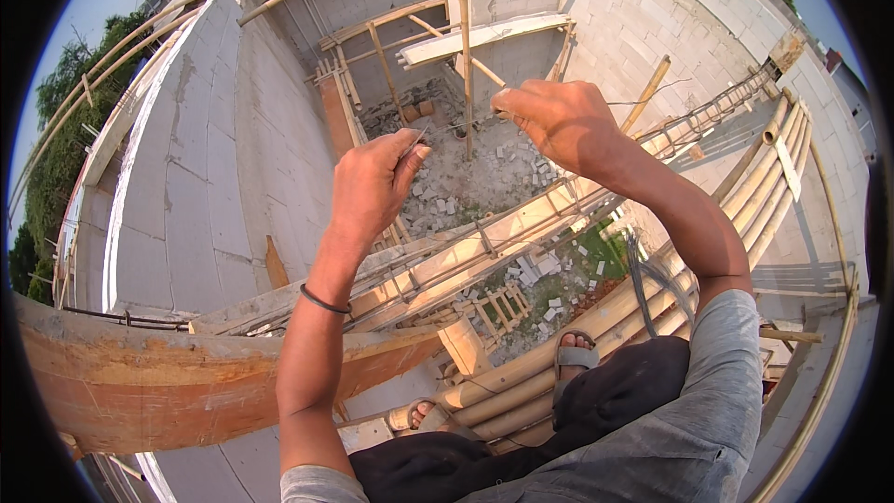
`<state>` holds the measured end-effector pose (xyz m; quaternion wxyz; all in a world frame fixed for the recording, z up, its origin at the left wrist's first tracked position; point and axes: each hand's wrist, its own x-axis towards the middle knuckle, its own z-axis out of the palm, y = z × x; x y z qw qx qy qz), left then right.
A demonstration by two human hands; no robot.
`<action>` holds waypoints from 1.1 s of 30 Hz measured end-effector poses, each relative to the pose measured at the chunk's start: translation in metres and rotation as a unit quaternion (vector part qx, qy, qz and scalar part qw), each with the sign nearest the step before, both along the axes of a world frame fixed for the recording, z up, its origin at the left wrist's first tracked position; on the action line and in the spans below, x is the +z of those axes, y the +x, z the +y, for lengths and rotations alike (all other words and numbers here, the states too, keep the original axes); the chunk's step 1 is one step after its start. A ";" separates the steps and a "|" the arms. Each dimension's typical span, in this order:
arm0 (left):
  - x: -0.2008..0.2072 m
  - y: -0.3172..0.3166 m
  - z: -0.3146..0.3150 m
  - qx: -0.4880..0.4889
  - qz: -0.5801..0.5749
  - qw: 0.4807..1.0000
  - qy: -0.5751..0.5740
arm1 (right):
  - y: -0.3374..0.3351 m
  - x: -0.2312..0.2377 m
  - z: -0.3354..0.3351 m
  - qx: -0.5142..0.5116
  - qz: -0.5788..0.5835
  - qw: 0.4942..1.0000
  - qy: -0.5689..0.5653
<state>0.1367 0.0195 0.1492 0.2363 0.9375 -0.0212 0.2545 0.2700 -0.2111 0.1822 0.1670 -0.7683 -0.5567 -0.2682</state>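
My left hand [372,177] is raised in front of me, thumb and forefinger pinched on a thin wire [422,137]. Higher and to the right, my right hand [570,126] is also closed in a pinch, and the faint wire appears to stretch across to its fingertips. Below both hands runs a steel rebar cage [484,240] with square stirrups, lying along wooden formwork boards [410,287]. A bundle of loose grey wire [643,284] hangs by my right knee.
My sandalled feet rest on bamboo poles [521,377] high above a rubble-strewn floor [466,172]. A pale block wall [177,177] rises at left, with an orange-brown board [214,382] nearer me. Upright bamboo [463,65] and a plank platform [489,39] stand beyond.
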 end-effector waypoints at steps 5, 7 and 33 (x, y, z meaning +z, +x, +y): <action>0.002 -0.003 -0.006 -0.042 -0.037 0.992 0.111 | -0.008 0.010 0.005 -0.146 -0.035 0.967 -0.206; 0.000 -0.005 -0.008 -0.049 -0.063 0.986 0.147 | -0.010 0.012 0.007 -0.125 0.034 0.928 -0.349; -0.064 -0.003 0.022 -0.068 0.006 0.965 0.255 | 0.050 0.009 -0.035 0.150 0.447 0.827 -0.306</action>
